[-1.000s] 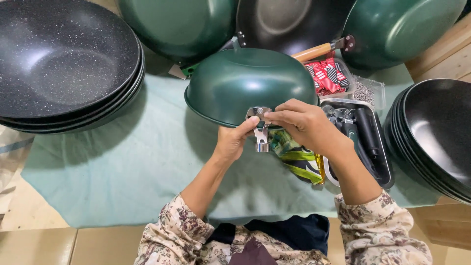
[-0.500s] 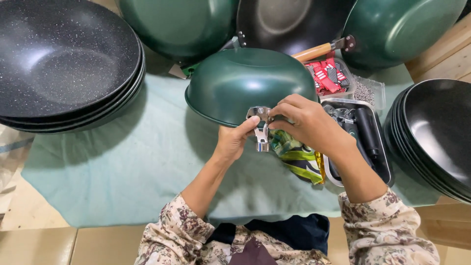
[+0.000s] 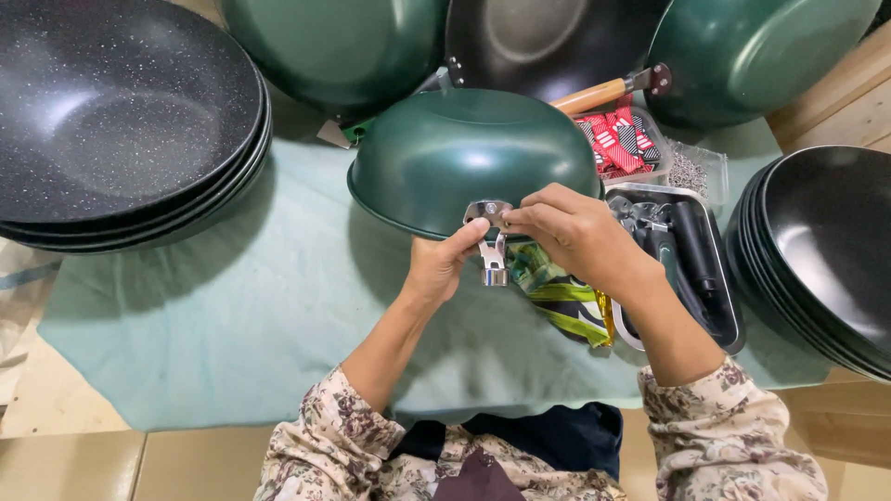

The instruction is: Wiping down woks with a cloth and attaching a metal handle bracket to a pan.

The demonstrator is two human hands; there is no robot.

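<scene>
- While the green wok [image 3: 473, 153] lies upside down on the teal cloth [image 3: 232, 315] over the surface, both hands work at its near rim.
- Left hand [image 3: 436, 269]: thumb & fingers pinch the lower part of the metal handle bracket [image 3: 490, 243], pressing it against the rim.
- Right hand [image 3: 571, 232]: fingertips pressed together at the bracket's top, maybe on a small screw; too small to tell.
- Progress, as I judge: bracket is placed at the rim but prob. not yet fixed; no handle on this wok.
- Left to do: fasten bracket, add handle.
- Nearby: metal tray [image 3: 724, 311] w/ dark parts, stacks of black pans [image 3: 121, 121] left & right [image 3: 826, 250], other green woks behind.
</scene>
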